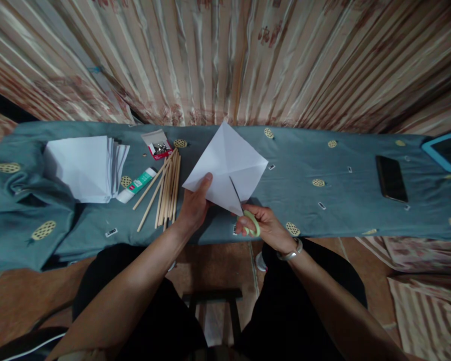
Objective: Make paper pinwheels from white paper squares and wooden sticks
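Note:
A square of white paper [225, 160] with crossing diagonal creases is held up over the table, one corner pointing toward me. My left hand [196, 203] grips its left corner, thumb on top and the other fingers hidden beneath. In my right hand [265, 225] is a pair of scissors [252, 224] with light green handles. One dark blade lies over the paper, running from the near corner along a crease toward the middle; the other blade is hidden under the sheet.
Left of the paper lie several wooden sticks [167, 193], a glue stick [137, 185], an open red box of small metal pins [158, 145] and a stack of white paper [80, 168]. A phone [391, 178] and a blue-framed device [449, 151] lie at right on the cloth-covered table [296, 160].

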`<action>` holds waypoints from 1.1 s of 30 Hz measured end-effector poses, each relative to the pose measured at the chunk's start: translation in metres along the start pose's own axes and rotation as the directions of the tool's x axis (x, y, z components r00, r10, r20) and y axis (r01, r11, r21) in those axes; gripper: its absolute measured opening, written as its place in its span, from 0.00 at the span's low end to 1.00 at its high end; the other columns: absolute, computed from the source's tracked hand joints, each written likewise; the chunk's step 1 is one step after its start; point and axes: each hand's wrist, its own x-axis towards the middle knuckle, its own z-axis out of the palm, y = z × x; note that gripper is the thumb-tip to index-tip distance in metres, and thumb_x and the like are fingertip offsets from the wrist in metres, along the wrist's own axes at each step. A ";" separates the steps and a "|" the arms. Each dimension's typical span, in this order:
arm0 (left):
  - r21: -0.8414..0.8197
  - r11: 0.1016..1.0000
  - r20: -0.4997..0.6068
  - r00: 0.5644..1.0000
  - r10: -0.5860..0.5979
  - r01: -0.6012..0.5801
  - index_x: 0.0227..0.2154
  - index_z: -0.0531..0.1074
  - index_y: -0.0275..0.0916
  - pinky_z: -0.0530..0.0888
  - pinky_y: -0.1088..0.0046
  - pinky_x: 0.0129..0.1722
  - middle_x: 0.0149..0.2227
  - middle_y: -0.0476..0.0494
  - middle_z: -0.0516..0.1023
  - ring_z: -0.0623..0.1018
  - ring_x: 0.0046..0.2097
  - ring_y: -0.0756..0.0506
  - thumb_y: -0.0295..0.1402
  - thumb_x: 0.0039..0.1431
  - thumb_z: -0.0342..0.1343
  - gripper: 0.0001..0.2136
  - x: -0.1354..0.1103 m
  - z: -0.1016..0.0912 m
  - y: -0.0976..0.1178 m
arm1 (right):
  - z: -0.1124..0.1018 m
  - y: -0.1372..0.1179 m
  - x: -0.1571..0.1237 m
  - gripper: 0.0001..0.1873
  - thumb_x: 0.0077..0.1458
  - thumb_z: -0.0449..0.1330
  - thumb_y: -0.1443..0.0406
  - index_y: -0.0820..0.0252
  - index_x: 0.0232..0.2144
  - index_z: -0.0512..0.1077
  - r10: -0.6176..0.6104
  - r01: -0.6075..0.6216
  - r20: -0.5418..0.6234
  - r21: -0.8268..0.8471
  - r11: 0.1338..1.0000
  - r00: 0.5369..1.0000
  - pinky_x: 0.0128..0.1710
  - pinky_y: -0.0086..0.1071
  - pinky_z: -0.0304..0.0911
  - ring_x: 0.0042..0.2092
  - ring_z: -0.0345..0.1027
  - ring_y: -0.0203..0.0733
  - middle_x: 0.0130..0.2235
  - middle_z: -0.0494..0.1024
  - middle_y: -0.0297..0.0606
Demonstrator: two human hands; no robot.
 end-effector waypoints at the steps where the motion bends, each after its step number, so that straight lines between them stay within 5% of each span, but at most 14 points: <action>1: 0.001 1.000 -0.003 1.000 -0.001 0.001 0.48 0.71 0.43 0.79 0.71 0.36 0.45 0.46 0.79 0.79 0.40 0.45 0.34 0.55 0.63 0.18 0.000 0.000 0.000 | 0.000 0.000 0.000 0.23 0.47 0.68 0.47 0.59 0.23 0.69 -0.003 0.003 0.000 -0.001 1.000 1.000 0.23 0.26 0.61 0.22 0.62 0.31 0.20 0.73 0.30; 11: -0.020 0.993 0.011 0.993 0.117 -0.116 0.51 0.71 0.42 0.78 0.73 0.39 0.47 0.45 0.80 0.80 0.45 0.45 0.33 0.57 0.62 0.18 0.010 -0.004 0.005 | -0.005 0.001 -0.005 0.23 0.52 0.65 0.47 0.61 0.35 0.73 0.049 -0.051 0.087 0.027 0.998 0.995 0.25 0.25 0.62 0.25 0.66 0.30 0.27 0.77 0.33; 17: -0.027 0.985 -0.015 0.985 0.170 -0.170 0.46 0.73 0.46 0.77 0.71 0.42 0.46 0.47 0.81 0.80 0.48 0.44 0.32 0.55 0.63 0.15 0.020 -0.008 0.024 | -0.050 -0.021 -0.026 0.27 0.47 0.68 0.46 0.63 0.39 0.75 0.188 -0.168 0.252 -0.098 0.981 0.949 0.27 0.28 0.65 0.26 0.69 0.33 0.28 0.78 0.36; 19: -0.025 0.986 -0.019 0.986 0.166 -0.167 0.44 0.74 0.44 0.77 0.71 0.40 0.44 0.46 0.82 0.81 0.46 0.44 0.30 0.53 0.63 0.14 0.022 -0.010 0.027 | -0.067 -0.026 -0.035 0.29 0.47 0.68 0.45 0.63 0.40 0.76 0.144 -0.127 0.203 -0.092 0.988 0.968 0.25 0.28 0.63 0.25 0.68 0.34 0.28 0.78 0.38; 22: 0.012 0.994 0.048 0.993 0.110 -0.111 0.42 0.75 0.39 0.77 0.70 0.37 0.41 0.44 0.82 0.81 0.42 0.42 0.30 0.48 0.65 0.16 0.021 -0.011 0.025 | -0.083 -0.026 -0.039 0.30 0.45 0.68 0.43 0.60 0.40 0.77 -0.002 0.000 -0.059 -0.030 1.000 0.998 0.23 0.29 0.59 0.25 0.66 0.35 0.28 0.78 0.39; 26: 0.152 0.988 0.152 0.987 -0.053 0.030 0.36 0.77 0.34 0.76 0.66 0.36 0.36 0.38 0.83 0.81 0.40 0.37 0.34 0.41 0.69 0.17 0.012 -0.009 0.015 | -0.083 -0.021 -0.025 0.28 0.40 0.72 0.47 0.56 0.39 0.75 -0.154 0.133 -0.387 -0.080 0.988 0.909 0.27 0.29 0.61 0.28 0.67 0.36 0.29 0.78 0.34; 30: 0.295 0.953 0.205 0.969 -0.137 0.073 0.30 0.79 0.36 0.76 0.64 0.35 0.32 0.38 0.83 0.81 0.34 0.37 0.38 0.35 0.71 0.17 0.004 -0.007 0.002 | -0.068 -0.019 -0.009 0.24 0.39 0.74 0.52 0.57 0.36 0.75 -0.175 0.144 -0.356 -0.112 0.983 0.918 0.27 0.28 0.59 0.26 0.62 0.32 0.24 0.71 0.26; 33: 0.390 0.917 0.232 0.954 -0.188 0.086 0.28 0.79 0.36 0.75 0.64 0.33 0.30 0.38 0.83 0.80 0.31 0.38 0.40 0.35 0.71 0.16 0.004 -0.009 -0.004 | -0.059 -0.017 -0.002 0.22 0.36 0.75 0.56 0.59 0.31 0.74 -0.068 0.068 -0.274 -0.010 0.998 0.959 0.26 0.26 0.58 0.25 0.62 0.30 0.24 0.72 0.24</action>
